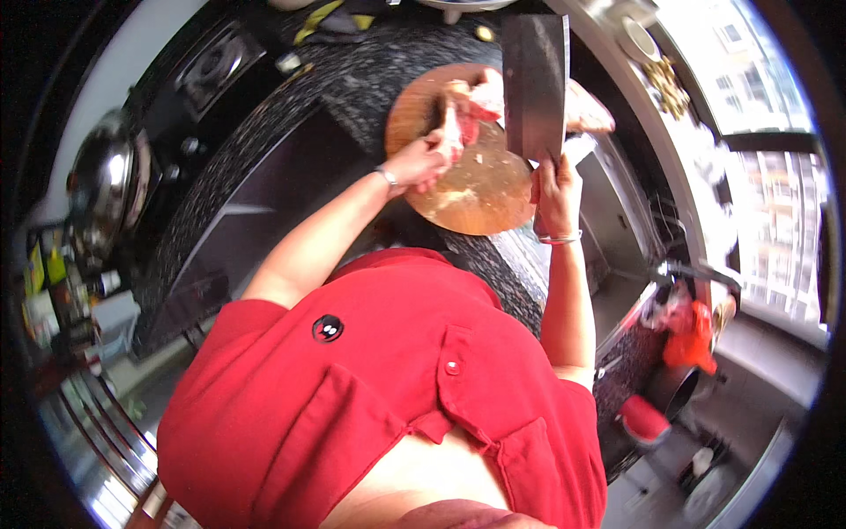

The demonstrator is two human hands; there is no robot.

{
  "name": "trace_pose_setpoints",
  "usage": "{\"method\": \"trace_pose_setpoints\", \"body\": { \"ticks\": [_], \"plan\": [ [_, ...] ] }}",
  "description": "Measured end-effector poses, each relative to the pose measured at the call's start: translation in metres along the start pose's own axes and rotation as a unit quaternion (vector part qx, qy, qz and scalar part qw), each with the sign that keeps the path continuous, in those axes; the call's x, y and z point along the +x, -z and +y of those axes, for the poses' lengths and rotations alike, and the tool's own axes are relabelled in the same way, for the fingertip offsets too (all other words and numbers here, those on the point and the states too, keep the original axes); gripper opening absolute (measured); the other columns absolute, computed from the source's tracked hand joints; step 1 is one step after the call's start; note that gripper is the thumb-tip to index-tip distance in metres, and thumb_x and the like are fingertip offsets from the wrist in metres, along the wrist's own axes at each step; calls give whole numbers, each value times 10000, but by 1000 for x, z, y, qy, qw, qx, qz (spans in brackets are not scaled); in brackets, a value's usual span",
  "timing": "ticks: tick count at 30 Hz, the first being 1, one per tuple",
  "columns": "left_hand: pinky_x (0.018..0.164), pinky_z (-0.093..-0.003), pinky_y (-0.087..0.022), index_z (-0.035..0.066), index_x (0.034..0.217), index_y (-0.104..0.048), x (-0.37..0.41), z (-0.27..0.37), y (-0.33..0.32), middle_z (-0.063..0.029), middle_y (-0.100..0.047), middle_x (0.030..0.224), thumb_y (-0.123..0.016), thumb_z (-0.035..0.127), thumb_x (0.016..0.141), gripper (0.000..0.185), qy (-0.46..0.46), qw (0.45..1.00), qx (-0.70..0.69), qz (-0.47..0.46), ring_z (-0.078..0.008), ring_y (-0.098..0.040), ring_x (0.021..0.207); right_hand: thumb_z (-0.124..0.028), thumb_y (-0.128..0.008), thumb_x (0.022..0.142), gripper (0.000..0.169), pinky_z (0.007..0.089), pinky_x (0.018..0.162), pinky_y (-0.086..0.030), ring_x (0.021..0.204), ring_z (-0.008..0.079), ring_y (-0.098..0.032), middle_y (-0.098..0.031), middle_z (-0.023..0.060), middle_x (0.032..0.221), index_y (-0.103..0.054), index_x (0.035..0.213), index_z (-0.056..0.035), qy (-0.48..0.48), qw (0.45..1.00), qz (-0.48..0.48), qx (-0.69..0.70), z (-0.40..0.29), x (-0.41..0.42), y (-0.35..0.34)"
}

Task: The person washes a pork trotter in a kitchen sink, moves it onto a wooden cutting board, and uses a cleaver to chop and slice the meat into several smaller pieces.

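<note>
A round wooden cutting board (489,205) lies before me on the speckled black counter. My left hand (418,163) grips the near end of a piece of raw meat (462,122), which stretches across the board's far left part. In my right hand (556,195) is a wide-bladed cleaver (537,86), raised above the board's right side with its blade pointing away from me. Another pale raw piece of meat (588,109) shows to the right of the blade, partly hidden by it. Small scraps (462,196) are scattered on the wood.
At my right is a sink (615,205) with a faucet (700,272). An orange-red plastic bag (691,340) sits beyond it. Leftward are a gas burner (221,63) and a wok with a shiny lid (109,165). A yellow and dark cloth (337,23) lies at the back.
</note>
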State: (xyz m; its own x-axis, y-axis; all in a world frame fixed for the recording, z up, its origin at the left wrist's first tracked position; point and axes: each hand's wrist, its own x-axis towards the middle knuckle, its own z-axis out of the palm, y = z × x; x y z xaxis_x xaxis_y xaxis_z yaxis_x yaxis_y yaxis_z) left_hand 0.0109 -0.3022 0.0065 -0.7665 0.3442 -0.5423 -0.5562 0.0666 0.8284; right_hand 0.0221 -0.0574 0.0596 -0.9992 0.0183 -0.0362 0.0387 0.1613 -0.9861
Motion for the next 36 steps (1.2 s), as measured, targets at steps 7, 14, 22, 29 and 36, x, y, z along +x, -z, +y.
{"method": "trace_pose_setpoints", "body": {
  "ticks": [7,14,22,29,36],
  "plan": [
    [433,-174,-432,88,1172,-458,-6,11,-1,7,-532,741,-556,307,879,379,-27,999,16,-37,-54,-514,545,-170,-525,924,117,241,401,-356,439,62,-437,-475,6,536,-546,978,-67,-50,962,157,-219,4,-42,144],
    [539,-219,-490,69,1216,-425,-6,6,-9,-34,-584,936,-592,366,868,487,-12,998,-20,62,-103,-592,705,-180,-526,812,578,478,573,-486,617,354,-617,-623,166,684,-347,1343,-319,-97,746,121,-648,73,-43,239],
    [658,-213,-482,107,1191,-492,-30,6,-8,-37,-614,999,-524,364,917,377,-20,989,-90,118,-104,-616,805,-65,-431,857,527,421,703,-512,844,319,-623,-589,158,981,-419,1338,-281,-23,731,108,-674,152,19,220],
    [726,-267,-461,140,911,-525,-45,0,-14,-39,-623,918,-509,406,915,267,10,974,-96,205,-134,-621,837,-77,-493,839,580,450,664,-501,750,329,-586,-541,174,856,-370,1363,-294,77,735,82,-669,211,61,250],
    [729,-275,-480,93,977,-549,-44,-1,-4,-61,-627,912,-543,343,904,260,-22,962,-85,261,-138,-615,799,-80,-541,819,648,437,757,-496,880,326,-576,-548,171,939,-317,1393,-280,62,726,40,-683,200,81,255]
  ]
}}
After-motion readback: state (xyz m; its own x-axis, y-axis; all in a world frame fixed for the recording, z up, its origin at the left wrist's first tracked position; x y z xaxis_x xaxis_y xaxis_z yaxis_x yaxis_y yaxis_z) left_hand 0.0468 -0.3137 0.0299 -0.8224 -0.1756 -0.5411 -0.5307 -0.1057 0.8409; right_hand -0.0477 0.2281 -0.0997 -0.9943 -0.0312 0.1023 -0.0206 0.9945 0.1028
